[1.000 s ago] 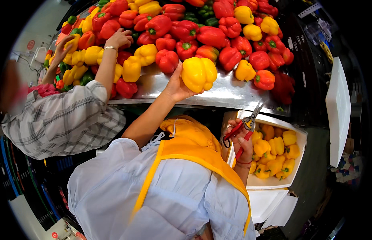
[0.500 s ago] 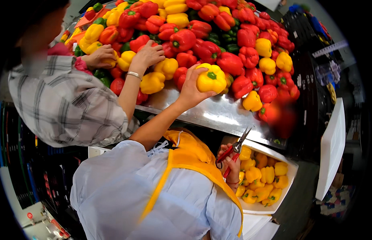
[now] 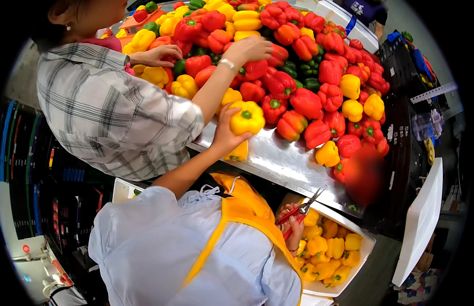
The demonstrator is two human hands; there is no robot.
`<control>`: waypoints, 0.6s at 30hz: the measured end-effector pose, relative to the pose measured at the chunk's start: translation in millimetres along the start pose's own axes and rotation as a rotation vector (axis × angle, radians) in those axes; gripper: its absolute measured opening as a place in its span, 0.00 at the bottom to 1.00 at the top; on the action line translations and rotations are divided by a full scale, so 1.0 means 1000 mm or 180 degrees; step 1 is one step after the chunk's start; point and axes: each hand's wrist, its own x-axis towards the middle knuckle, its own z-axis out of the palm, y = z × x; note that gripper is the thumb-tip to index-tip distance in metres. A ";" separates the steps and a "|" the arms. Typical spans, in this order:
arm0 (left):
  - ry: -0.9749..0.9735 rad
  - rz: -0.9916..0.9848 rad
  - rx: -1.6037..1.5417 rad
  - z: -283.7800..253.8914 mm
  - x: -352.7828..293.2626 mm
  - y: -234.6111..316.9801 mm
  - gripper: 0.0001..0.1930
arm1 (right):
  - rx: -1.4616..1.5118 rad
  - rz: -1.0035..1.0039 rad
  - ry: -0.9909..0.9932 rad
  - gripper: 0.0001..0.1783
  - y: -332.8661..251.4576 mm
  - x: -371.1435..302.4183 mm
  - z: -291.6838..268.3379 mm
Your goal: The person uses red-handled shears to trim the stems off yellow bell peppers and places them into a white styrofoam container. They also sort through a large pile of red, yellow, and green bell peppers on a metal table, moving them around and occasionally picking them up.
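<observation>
My left hand (image 3: 226,134) grips a yellow bell pepper (image 3: 248,118) above the near edge of the metal table (image 3: 270,153), its green stem end showing. Another yellow pepper lies on the table just below that hand, partly covered. Held low at my right side, my right hand (image 3: 294,227) is closed round red-handled snips (image 3: 301,209). Their pointed blades are apart and tilt up to the right. Directly below them is a white foam box (image 3: 368,244) with several yellow peppers (image 3: 335,248) inside.
A big heap of red peppers (image 3: 306,103), mixed with yellow and green ones, covers much of the table. At my left a co-worker in a plaid shirt (image 3: 114,112) reaches over the heap. A white lid (image 3: 419,222) stands upright at right, near black crates (image 3: 400,66).
My left hand has moved left and nearer to me with the yellow pepper. The co-worker's arm now stretches farther over the heap. My right hand still holds the snips low.
</observation>
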 end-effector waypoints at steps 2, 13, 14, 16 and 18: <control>0.0003 -0.0269 0.0219 -0.003 -0.015 -0.013 0.36 | 0.0162 0.0032 0.0097 0.26 -0.001 0.003 0.003; 0.0048 -0.0806 0.1308 -0.027 -0.046 -0.060 0.33 | 0.0427 0.0029 0.0151 0.21 -0.004 0.033 0.003; 0.0273 -0.1047 0.1022 -0.030 -0.052 -0.063 0.33 | 0.0481 0.0042 0.0091 0.21 -0.008 0.032 0.015; 0.0266 -0.1240 0.1409 -0.011 -0.095 -0.166 0.33 | 0.0526 0.0042 -0.0104 0.20 -0.007 0.035 0.021; 0.0356 -0.0818 0.1876 0.001 -0.091 -0.176 0.20 | 0.0361 0.0107 0.0267 0.19 0.001 0.038 0.015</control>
